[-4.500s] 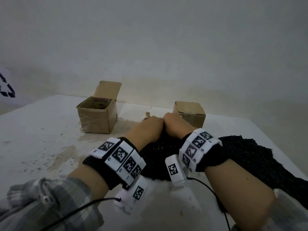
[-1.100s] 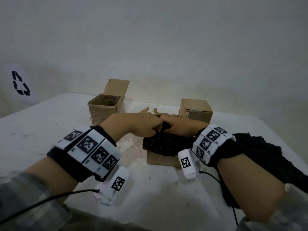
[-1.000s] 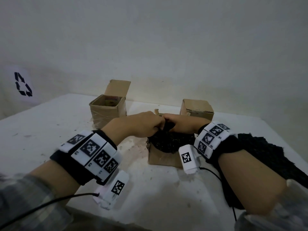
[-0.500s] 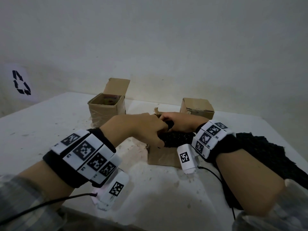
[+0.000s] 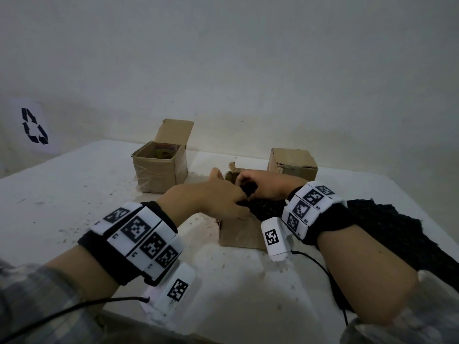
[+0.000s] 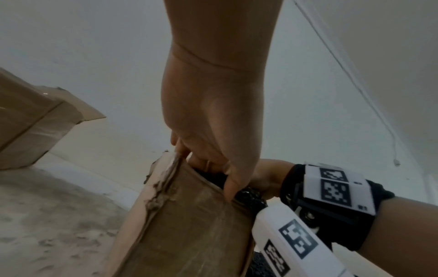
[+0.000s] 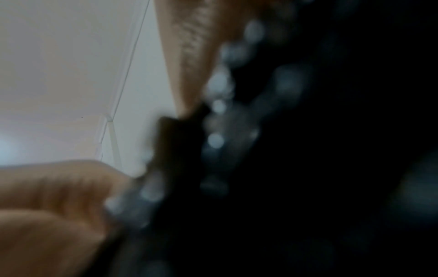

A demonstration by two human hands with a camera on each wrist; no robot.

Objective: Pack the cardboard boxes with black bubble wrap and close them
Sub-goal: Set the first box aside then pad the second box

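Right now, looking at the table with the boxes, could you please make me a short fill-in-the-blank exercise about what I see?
1. Both hands push black bubble wrap into the ____ of the three cardboard boxes.
2. The back left box has its flap standing ____.
3. The back right box is ____.
4. A black ____ symbol marks the sign at the far left.

Missing words: nearest; open; closed; recycling

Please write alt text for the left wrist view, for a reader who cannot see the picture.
Seen from below, the left hand pushes its fingers into the top of a worn cardboard box, where black bubble wrap shows. The right hand, wearing a marker wristband, is beside it; another box stands at left.
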